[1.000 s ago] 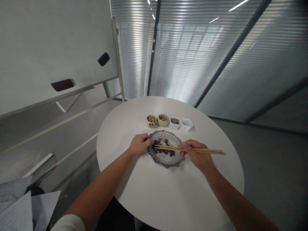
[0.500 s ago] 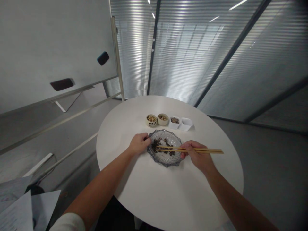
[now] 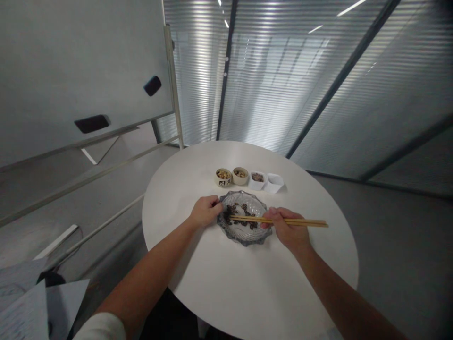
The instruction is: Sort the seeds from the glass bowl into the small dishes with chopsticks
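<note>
A scalloped clear glass bowl (image 3: 244, 240) rests on the round white table, with dark brown bean-like pieces (image 3: 244, 208) scattered inside, thickest at its left side. My left hand (image 3: 205, 210) pinches the bowl's left rim between thumb and fingers. In my right hand (image 3: 286, 226) is a pair of wooden chopsticks (image 3: 247, 218), held nearly level across the bowl. Their tips are close together among the dark pieces at the left. Whether a piece sits between the tips is too small to tell.
Behind the bowl stand two round cups (image 3: 223, 177) of pale pieces, a white dish (image 3: 256, 180) of brownish bits, and another white dish (image 3: 275, 182). The white table (image 3: 240, 283) has a curved edge. A whiteboard (image 3: 85, 61) on a frame is at left, and papers (image 3: 24, 307) lie lower left.
The chopstick tips have come together; they were apart before. My right hand has shifted slightly left over the bowl's rim. My left hand stays on the bowl.
</note>
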### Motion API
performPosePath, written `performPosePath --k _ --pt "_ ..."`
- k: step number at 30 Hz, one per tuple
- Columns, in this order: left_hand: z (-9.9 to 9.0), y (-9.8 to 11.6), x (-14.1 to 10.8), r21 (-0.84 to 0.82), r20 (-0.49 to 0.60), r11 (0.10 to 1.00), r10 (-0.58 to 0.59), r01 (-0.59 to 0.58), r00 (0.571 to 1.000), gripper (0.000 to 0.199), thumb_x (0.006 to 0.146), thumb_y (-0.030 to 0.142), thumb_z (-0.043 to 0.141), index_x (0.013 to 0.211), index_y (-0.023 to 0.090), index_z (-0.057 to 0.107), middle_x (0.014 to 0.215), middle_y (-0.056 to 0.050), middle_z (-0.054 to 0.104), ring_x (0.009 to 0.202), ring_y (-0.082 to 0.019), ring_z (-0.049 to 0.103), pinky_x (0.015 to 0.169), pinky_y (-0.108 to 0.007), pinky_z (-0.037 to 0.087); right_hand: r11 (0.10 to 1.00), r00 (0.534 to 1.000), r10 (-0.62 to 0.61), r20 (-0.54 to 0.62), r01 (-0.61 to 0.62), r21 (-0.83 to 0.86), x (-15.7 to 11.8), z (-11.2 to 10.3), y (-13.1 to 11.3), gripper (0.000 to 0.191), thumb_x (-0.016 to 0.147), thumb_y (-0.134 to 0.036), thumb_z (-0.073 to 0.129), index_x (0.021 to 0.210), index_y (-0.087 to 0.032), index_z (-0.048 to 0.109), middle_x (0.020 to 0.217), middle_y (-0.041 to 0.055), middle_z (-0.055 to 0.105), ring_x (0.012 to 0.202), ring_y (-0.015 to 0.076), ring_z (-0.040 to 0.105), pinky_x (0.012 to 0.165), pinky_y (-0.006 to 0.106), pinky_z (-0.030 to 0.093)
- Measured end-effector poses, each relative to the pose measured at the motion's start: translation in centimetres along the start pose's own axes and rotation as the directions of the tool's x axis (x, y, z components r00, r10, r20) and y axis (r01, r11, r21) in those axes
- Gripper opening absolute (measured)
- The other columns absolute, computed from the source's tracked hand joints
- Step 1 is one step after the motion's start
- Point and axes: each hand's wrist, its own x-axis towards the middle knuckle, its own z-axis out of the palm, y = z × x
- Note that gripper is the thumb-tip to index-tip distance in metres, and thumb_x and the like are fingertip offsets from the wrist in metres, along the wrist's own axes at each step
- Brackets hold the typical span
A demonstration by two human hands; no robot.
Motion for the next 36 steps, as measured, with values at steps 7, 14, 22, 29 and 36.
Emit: performPosePath --k 7,14,22,29,36 --pt "0.0 0.0 0.0 0.009 0.004 1.0 -0.004 0.004 1.0 0.026 0.083 0.039 0.05 0.068 0.018 0.056 0.06 0.004 0.045 0.062 -0.012 0.043 0.058 -0.026 0.027 0.975 0.988 -0.153 -0.028 0.146 -0.166 -0.8 -0.3 -0.7 0.045 0.097 -0.053 0.057 0.071 -0.022 0.077 0.061 0.0057 0.075 0.056 0.0224 0.072 0.057 0.032 0.059" --pt "-0.1 0.0 0.0 0.01 0.009 1.0 0.003 -0.003 1.0 0.024 0.083 0.037 0.051 0.068 0.018 0.056 0.06 0.004 0.045 0.062 -0.012 0.044 0.058 -0.026 0.029 0.932 0.964 -0.266 -0.012 0.254 -0.258 -1.0 -1.2 -3.5 0.048 0.097 -0.055 0.052 0.067 -0.025 0.075 0.063 0.0056 0.075 0.06 0.0235 0.073 0.059 0.033 0.06" --pt "-0.2 0.1 0.0 0.013 0.008 1.0 0.006 -0.006 1.0 0.025 0.083 0.037 0.05 0.067 0.019 0.055 0.06 0.004 0.046 0.062 -0.012 0.044 0.059 -0.025 0.029 0.997 0.993 -0.011 0.119 0.002 0.081 -0.6 -1.3 -2.1 0.047 0.09 -0.065 0.062 0.08 -0.021 0.074 0.065 0.0073 0.076 0.055 0.0234 0.073 0.055 0.035 0.064" --pt "-0.1 0.0 0.0 0.025 0.011 1.0 0.006 -0.007 1.0 0.027 0.083 0.04 0.049 0.068 0.019 0.054 0.06 0.005 0.044 0.062 -0.012 0.043 0.058 -0.026 0.027 0.96 0.981 0.182 0.064 -0.192 0.206 -0.6 -1.7 -1.5 0.04 0.076 -0.061 0.08 0.075 -0.022 0.07 0.068 0.0086 0.078 0.057 0.0266 0.076 0.058 0.038 0.067" --pt "-0.1 0.0 0.0 -0.003 0.01 1.0 -0.001 0.001 1.0 0.027 0.083 0.04 0.05 0.066 0.019 0.053 0.058 0.005 0.042 0.061 -0.012 0.041 0.057 -0.026 0.027 0.947 0.974 0.221 0.053 -0.227 0.226 0.1 -1.2 -1.2 0.048 0.074 -0.068 0.077 0.077 -0.021 0.069 0.069 0.0107 0.078 0.059 0.0293 0.077 0.058 0.041 0.068"
